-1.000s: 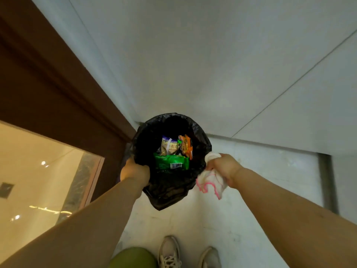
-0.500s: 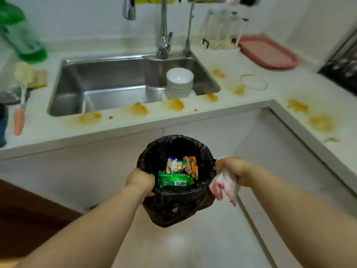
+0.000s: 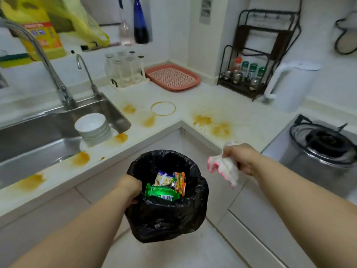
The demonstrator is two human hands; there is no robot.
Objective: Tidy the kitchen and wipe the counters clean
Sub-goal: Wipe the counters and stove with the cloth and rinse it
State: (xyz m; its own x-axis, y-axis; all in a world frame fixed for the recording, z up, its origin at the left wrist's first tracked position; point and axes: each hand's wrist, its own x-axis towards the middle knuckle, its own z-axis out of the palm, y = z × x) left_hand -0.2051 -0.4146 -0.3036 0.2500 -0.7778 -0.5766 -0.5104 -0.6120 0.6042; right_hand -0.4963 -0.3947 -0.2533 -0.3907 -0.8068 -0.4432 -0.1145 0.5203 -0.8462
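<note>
My left hand [image 3: 129, 187] grips the left rim of a small bin lined with a black bag [image 3: 170, 215], held in the air before the counter corner. Snack wrappers [image 3: 167, 185] in green, orange and white lie inside. My right hand [image 3: 240, 157] holds a crumpled white cloth with pink edging [image 3: 225, 167], a little right of the bin and clear of it. The white L-shaped counter [image 3: 185, 111] carries several orange-brown stains [image 3: 211, 123] and a ring mark [image 3: 163, 108].
A steel sink [image 3: 34, 136] at left holds stacked white bowls [image 3: 92, 128] under two taps. A glass rack [image 3: 127, 71], pink tray [image 3: 172, 77], spice rack [image 3: 249, 74] and white kettle [image 3: 291, 85] stand at the back. A gas stove [image 3: 324, 144] is at right.
The view has swung from the floor and door up to the sink and then right to the counter corner. My right hand has moved away from the bin rim, still holding the cloth.
</note>
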